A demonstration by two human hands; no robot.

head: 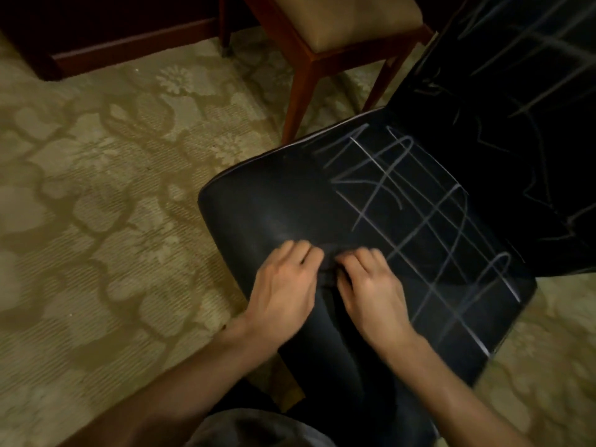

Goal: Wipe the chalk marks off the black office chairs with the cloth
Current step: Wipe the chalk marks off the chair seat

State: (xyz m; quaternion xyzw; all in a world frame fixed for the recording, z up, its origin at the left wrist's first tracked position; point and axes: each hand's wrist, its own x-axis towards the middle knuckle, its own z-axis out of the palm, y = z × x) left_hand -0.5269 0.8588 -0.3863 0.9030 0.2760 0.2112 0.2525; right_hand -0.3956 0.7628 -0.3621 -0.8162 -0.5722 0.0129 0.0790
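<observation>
With both hands' fingers [309, 253] curled on the dark cloth [329, 262], I should press flat toward the chalk marks [419, 221] beyond my right fingertips.

We press our left hand [283, 285] and right hand [374, 288] on a dark cloth [329, 258] atop the chalk-scribbled black leather chair seat [258, 201].

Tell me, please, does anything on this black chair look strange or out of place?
Yes. Pale chalk lines criss-cross the right half of the black seat, and more run up the backrest. The left half is only hazily smeared. Both hands press a dark cloth there.
</observation>
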